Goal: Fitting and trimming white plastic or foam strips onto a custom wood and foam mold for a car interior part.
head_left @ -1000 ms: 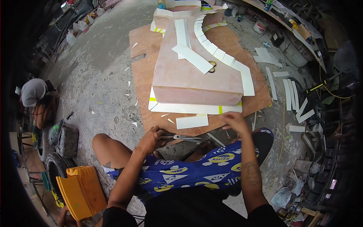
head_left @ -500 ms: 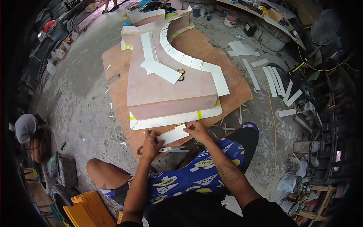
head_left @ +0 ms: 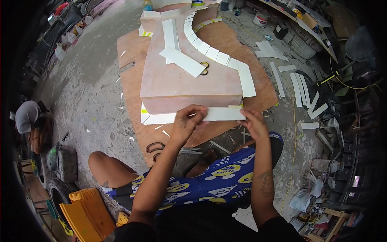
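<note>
Between both hands stretches a white strip (head_left: 223, 114), with a small piece of pale tape on its upper edge near the right end. My left hand (head_left: 189, 119) pinches its left end; my right hand (head_left: 255, 123) grips the other end with thumb and fingers. The strip is held level in front of the near face of a pinkish form (head_left: 189, 86); whether it touches that face I cannot tell. White pieces edge the form's base and its curved side. Large scissors (head_left: 155, 148) lie below my left hand, their blades partly hidden by my forearm.
Plywood (head_left: 258, 82) lies under the form. On the form rest white strips (head_left: 183, 62) and black-and-yellow scissor handles (head_left: 204, 69). More cut strips (head_left: 300, 89) lie on the floor at right. A crouching person (head_left: 34, 121) is at far left, a yellow plastic piece (head_left: 90, 213) at lower left.
Both hands have raised the strip from near the plywood's front edge, forward and to the right, levelling it before the form. The large scissors stay behind on the plywood. The whole view has shifted slightly.
</note>
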A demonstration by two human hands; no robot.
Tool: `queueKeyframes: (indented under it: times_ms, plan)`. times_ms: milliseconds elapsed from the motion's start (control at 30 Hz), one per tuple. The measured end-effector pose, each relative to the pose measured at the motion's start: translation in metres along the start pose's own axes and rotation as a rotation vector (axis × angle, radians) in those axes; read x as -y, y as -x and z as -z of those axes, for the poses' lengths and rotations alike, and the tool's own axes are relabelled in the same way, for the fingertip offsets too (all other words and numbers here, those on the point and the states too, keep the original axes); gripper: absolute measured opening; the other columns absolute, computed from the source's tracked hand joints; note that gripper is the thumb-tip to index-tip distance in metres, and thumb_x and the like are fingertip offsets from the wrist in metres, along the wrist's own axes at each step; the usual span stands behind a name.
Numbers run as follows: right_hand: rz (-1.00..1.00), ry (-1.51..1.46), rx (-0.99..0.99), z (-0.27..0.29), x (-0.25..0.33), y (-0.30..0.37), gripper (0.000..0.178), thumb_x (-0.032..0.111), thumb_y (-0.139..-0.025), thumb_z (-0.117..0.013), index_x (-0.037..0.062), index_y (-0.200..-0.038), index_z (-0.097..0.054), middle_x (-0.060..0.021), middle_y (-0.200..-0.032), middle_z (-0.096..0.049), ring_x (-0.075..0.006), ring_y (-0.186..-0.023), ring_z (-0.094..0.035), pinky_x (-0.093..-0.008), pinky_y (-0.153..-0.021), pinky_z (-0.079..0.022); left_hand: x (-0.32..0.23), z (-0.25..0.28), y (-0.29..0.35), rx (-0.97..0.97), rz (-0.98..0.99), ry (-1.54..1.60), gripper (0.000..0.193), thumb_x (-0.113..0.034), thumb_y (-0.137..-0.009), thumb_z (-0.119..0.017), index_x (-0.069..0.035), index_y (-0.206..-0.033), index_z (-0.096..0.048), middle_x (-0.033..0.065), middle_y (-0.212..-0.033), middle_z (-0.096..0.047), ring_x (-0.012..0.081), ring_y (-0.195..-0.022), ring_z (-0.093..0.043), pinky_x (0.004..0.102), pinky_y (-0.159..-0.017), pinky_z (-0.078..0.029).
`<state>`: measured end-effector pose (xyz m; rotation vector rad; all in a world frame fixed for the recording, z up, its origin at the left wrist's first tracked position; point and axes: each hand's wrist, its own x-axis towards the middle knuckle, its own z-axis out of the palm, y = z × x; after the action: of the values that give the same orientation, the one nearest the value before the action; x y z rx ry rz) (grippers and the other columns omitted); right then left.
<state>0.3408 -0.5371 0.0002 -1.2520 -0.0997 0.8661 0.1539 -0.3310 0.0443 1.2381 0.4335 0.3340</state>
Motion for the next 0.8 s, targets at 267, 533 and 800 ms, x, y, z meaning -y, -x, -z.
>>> queueKeyframes:
  times_ms: [267,533,800]
  plan:
    - [-0.005,-0.041,-0.023,0.010,0.016,-0.003,0.026,0.012,-0.090,-0.066,-0.0026,-0.112,-0.063,-0.0110,-0.102,-0.067,-0.0186,-0.089,-0.065,-0.0333,-0.076,-0.056,0.028,-0.005,-0.025,0.051,-0.264,-0.216,0.026,0.002,-0.089,-0.060,0.002,-0.114,-0.064,0.0051,-0.089,-0.066,0.0123,-0.078,-0.065,0.0258,-0.081,-0.053]
    - [0.053,-0.047,-0.139,0.019,0.012,-0.007,0.028,0.012,-0.090,-0.066,-0.0029,-0.113,-0.061,-0.0121,-0.103,-0.067,-0.0207,-0.092,-0.066,-0.0344,-0.077,-0.056,0.039,-0.012,-0.046,0.004,-0.320,-0.492,0.008,-0.003,-0.086,-0.065,0.003,-0.091,-0.066,0.0093,-0.074,-0.063,0.0125,-0.059,-0.057,0.0277,-0.055,-0.046]
    - [0.104,-0.164,-0.215,0.010,0.018,-0.015,0.025,0.012,-0.090,-0.062,-0.0044,-0.109,-0.060,-0.0136,-0.102,-0.066,-0.0231,-0.091,-0.066,-0.0368,-0.078,-0.058,0.060,-0.034,-0.052,-0.068,-0.008,-0.041,0.021,-0.015,-0.093,-0.062,0.005,-0.096,-0.067,0.0073,-0.074,-0.067,0.0099,-0.049,-0.058,0.0209,-0.045,-0.046]
